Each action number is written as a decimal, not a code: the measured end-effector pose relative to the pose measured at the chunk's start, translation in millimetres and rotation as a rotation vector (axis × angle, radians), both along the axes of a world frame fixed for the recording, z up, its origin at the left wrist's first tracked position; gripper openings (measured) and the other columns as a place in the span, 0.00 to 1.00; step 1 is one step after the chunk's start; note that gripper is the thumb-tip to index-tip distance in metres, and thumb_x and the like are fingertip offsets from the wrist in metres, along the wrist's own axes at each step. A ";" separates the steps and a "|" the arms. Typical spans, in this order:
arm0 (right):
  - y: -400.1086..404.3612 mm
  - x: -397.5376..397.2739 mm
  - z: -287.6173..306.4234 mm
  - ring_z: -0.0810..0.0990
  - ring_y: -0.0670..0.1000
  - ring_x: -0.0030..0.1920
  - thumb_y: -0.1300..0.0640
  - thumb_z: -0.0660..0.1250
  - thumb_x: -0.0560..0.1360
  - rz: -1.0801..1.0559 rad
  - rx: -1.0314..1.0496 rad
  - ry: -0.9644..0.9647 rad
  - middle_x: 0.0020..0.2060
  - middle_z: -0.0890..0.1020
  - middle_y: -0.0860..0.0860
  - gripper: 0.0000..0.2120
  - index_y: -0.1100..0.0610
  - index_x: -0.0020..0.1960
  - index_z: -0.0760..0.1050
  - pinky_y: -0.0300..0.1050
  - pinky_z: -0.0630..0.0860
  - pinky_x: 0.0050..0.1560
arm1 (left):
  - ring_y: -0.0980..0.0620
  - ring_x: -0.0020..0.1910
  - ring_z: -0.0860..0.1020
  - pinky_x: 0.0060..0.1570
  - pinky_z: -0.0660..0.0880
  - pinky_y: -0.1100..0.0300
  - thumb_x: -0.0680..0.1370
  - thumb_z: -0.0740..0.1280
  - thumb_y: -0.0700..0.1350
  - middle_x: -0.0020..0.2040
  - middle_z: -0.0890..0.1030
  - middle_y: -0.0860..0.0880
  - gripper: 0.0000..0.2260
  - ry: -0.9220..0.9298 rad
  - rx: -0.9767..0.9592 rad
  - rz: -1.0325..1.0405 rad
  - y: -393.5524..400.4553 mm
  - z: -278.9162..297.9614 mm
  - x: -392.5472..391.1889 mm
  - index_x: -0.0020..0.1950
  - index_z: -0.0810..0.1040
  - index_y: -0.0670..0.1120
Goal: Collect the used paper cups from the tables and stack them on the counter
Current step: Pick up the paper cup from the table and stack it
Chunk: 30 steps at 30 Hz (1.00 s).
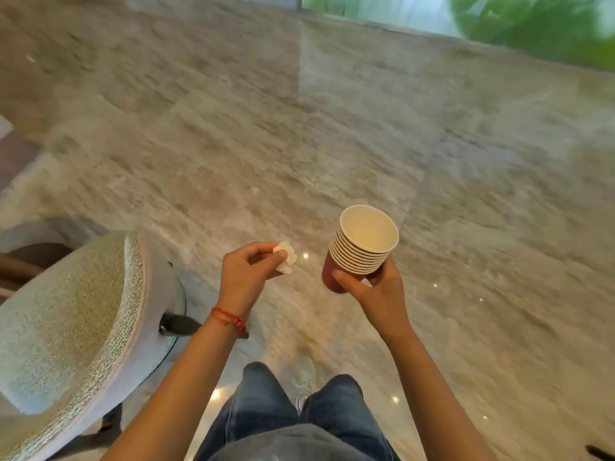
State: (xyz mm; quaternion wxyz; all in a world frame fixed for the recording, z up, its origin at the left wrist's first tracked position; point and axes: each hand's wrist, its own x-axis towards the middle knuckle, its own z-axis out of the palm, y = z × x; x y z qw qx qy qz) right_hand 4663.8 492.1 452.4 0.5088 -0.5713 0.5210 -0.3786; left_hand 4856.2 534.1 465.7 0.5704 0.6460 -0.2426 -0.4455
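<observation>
My right hand (376,287) grips a stack of several nested paper cups (362,244), red on the outside and cream inside, tilted a little away from me over the floor. The top cup looks empty. My left hand (246,271), with a red thread bracelet on the wrist, pinches a small crumpled white tissue (286,257) between thumb and fingertips. The two hands are level with each other and about a hand's width apart.
A round upholstered chair (66,321) with dark legs stands close at my lower left. Polished grey marble floor (332,144) stretches ahead. A glass wall with green plants (532,24) behind it runs along the far right. My legs in dark jeans (273,410) show below.
</observation>
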 end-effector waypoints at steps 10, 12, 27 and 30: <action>-151.0 52.9 -3.9 0.78 0.39 0.54 0.54 0.78 0.63 0.012 -0.009 0.005 0.52 0.79 0.37 0.29 0.38 0.57 0.68 0.38 0.77 0.51 | 0.56 0.34 0.82 0.32 0.77 0.67 0.71 0.71 0.34 0.32 0.84 0.51 0.07 0.033 0.023 0.058 -150.6 -7.0 46.7 0.40 0.82 0.46; -188.1 75.4 -4.5 0.79 0.40 0.53 0.53 0.78 0.62 0.035 -0.027 0.018 0.50 0.79 0.37 0.28 0.37 0.55 0.68 0.38 0.77 0.50 | 0.57 0.35 0.83 0.33 0.77 0.67 0.71 0.71 0.34 0.34 0.84 0.51 0.07 0.042 0.003 0.082 -183.5 -8.8 66.6 0.40 0.82 0.46; -414.0 289.0 10.8 0.77 0.33 0.52 0.43 0.77 0.58 0.411 -0.046 -0.013 0.49 0.78 0.27 0.28 0.35 0.54 0.68 0.29 0.75 0.43 | 0.53 0.40 0.82 0.37 0.80 0.64 0.72 0.70 0.36 0.42 0.83 0.45 0.04 0.025 0.021 0.437 -340.9 1.6 261.0 0.42 0.82 0.44; -446.9 335.1 7.1 0.78 0.33 0.52 0.42 0.76 0.57 0.510 -0.030 -0.018 0.49 0.78 0.27 0.29 0.33 0.54 0.68 0.30 0.76 0.43 | 0.52 0.40 0.82 0.37 0.80 0.64 0.72 0.70 0.36 0.42 0.83 0.45 0.04 0.028 0.023 0.533 -360.4 -1.2 294.5 0.42 0.82 0.43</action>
